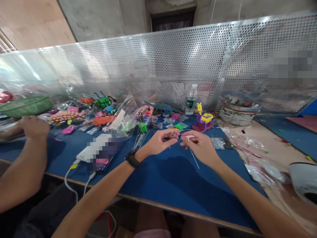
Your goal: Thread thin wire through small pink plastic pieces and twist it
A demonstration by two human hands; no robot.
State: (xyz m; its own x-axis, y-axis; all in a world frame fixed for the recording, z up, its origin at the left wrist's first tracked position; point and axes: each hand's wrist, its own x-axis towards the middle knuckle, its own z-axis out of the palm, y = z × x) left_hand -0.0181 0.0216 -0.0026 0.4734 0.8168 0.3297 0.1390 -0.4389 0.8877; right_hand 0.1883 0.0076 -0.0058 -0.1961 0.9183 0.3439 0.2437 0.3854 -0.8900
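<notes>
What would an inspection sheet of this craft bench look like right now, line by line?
Surface: blue mat over a wooden-edged bench.
Job's things: a small pink piece and a thin wire, held between both hands.
Clutter: bagged parts, colourful bead animals, a purple and yellow toy, water bottle, green basket, bundle of thin rods.
Grips: left hand pinches at the piece, watch on its wrist; right hand pinches the pink piece and wire.
Cables: two white cables run off the bench edge from the devices.
Surroundings: perforated metal screen behind; another person's hand at far left.
</notes>
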